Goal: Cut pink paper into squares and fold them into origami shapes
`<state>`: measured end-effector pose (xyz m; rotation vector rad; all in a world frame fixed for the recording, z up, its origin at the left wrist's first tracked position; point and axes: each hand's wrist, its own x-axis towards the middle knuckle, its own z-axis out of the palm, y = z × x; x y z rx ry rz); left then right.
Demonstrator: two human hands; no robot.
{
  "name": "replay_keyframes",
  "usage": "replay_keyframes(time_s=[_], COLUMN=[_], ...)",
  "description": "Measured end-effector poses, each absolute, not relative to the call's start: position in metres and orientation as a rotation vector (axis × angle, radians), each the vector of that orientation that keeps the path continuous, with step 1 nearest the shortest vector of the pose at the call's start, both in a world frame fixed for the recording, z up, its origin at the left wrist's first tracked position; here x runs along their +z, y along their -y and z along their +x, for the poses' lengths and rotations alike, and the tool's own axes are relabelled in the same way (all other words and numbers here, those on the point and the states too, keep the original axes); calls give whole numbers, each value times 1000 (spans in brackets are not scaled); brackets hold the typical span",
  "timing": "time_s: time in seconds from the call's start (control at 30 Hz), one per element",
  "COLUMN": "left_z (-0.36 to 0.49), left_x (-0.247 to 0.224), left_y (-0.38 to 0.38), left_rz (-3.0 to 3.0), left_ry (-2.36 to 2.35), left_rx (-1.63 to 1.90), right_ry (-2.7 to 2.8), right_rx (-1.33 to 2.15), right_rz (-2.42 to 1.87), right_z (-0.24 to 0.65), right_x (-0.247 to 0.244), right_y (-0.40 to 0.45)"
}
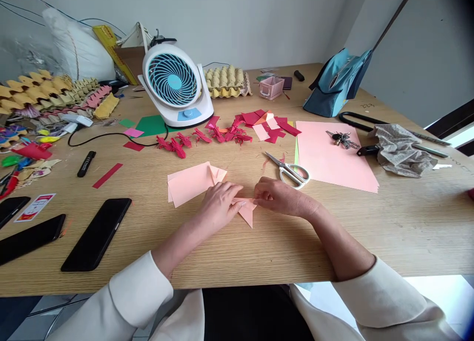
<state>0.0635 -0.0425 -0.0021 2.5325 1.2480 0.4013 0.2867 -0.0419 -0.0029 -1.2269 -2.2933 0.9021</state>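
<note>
A small folded piece of pink paper (pixel 247 212) lies on the wooden table between my hands, one pointed flap toward me. My left hand (pixel 221 202) rests on its left part, fingers lying flat and thumb on the paper. At its right corner is my right hand (pixel 276 196), with fingers curled and pinched together at the paper's edge. Pink paper strips (pixel 190 183) lie just beyond my left hand. White-handled scissors (pixel 292 172) lie partly open beyond my right hand.
Large pink sheets (pixel 333 155) lie at the right, keys (pixel 344 140) on them. A fan (pixel 174 84) stands behind red folded paper pieces (pixel 218 133). A black phone (pixel 97 234) and a marker (pixel 86 164) are at the left. A blue bag (pixel 335 84) stands at the back right.
</note>
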Motion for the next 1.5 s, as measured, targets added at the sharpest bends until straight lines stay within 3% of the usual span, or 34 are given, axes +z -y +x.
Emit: replay_keyframes(time_s=[0.33, 0.63, 0.8, 1.5], left_z=[58, 61, 59, 58], left_x=[-11, -17, -17, -19], left_y=[21, 26, 26, 28], left_rz=[1973, 1755, 1643, 1853], left_ry=[-1148, -1077, -1095, -1113], left_rx=[538, 701, 753, 651], right_ry=[2082, 1766, 1677, 1655], right_rx=[874, 1354, 1406, 1349], right_rz=[-1095, -1245, -1248, -1246], right_z=[288, 270, 264, 259], right_x=[4, -14, -23, -26], right_y=[42, 42, 43, 44])
